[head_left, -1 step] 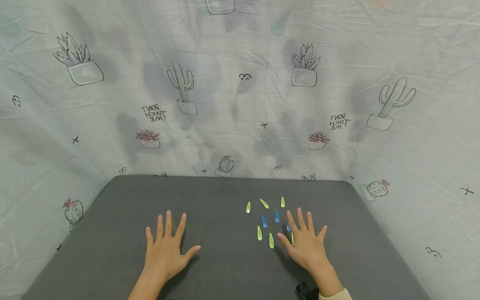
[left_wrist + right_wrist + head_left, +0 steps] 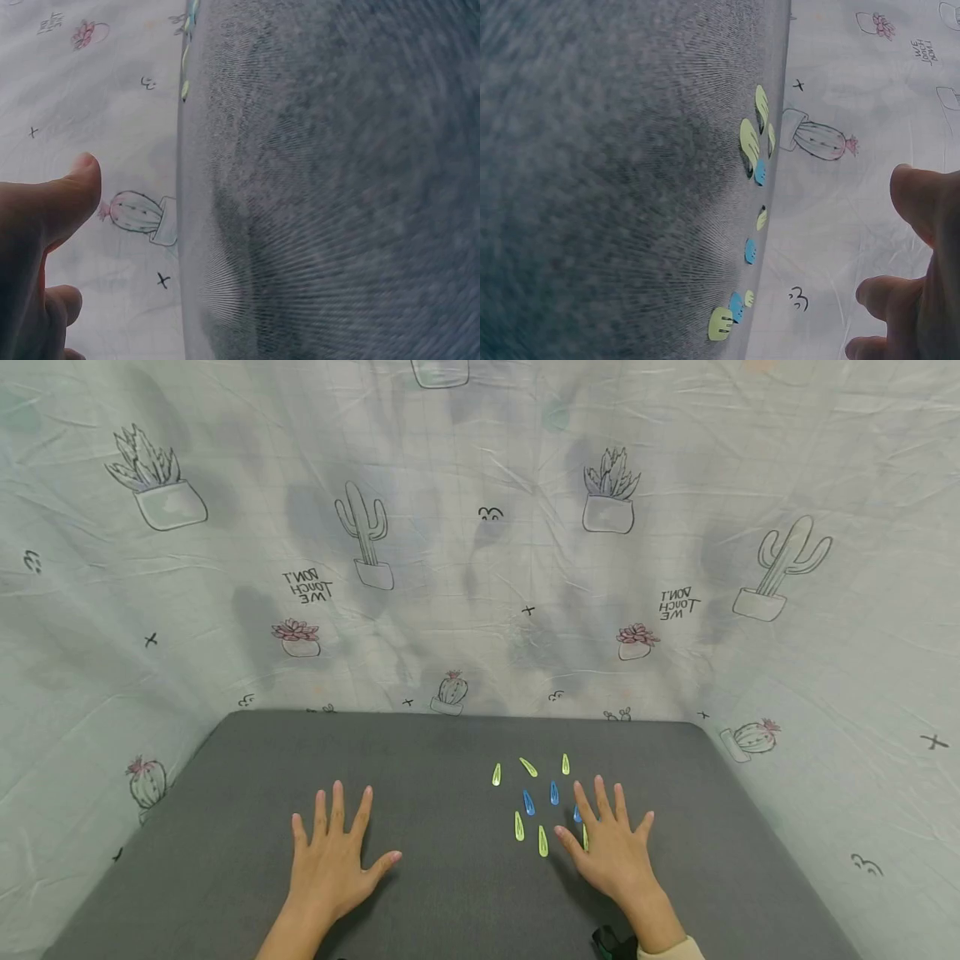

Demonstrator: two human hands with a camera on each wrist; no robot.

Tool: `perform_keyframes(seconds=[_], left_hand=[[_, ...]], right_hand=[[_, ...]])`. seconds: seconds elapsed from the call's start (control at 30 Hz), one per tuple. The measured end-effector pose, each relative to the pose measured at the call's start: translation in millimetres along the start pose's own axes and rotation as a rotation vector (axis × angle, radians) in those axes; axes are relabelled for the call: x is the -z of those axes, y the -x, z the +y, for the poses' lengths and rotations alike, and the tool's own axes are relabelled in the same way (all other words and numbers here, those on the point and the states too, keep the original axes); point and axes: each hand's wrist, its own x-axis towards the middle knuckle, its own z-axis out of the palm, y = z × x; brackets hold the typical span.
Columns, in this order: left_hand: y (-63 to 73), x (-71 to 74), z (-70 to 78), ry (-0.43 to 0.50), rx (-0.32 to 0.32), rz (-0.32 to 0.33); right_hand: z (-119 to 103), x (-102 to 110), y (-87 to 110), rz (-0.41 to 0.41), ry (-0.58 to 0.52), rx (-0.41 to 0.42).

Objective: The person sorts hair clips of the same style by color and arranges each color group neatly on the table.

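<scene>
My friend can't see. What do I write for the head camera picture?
A person's bare left hand and bare right hand spread wide over a dark-grey table. Six teardrop-shaped yellow-green clips and three blue clips lie near the right hand. Behind hangs white plant-print cloth.

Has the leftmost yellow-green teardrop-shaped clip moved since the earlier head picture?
No; against the far edge of the dark grey table, the yellow-green teardrop-shaped clip shows no shift.
</scene>
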Motion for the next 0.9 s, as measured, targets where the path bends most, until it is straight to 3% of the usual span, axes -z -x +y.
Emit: perform_keyframes(seconds=[0.3, 0.47, 0.67, 0.9], left_hand=[[2.1, -2.9, -1.6, 0.013, 0.001, -0.018], [1.5, -4.0, -1.5, 0.023, -0.011, -0.018], [-2.7, -5.0, 1.7, 0.038, -0.028, 0.001], [-7.5, -5.7, 7.7, 0.087, -0.062, 0.009]], right_hand=[[0.3, -1.2, 1.7, -0.005, -0.008, 0.018], [4.1, -2.0, 0.7, 0.046, -0.039, 0.054], [9.2, -3.4, -1.4, 0.136, -0.215, 0.006], [18.3, -4.4, 3.0, 0.15, -0.414, -0.067]])
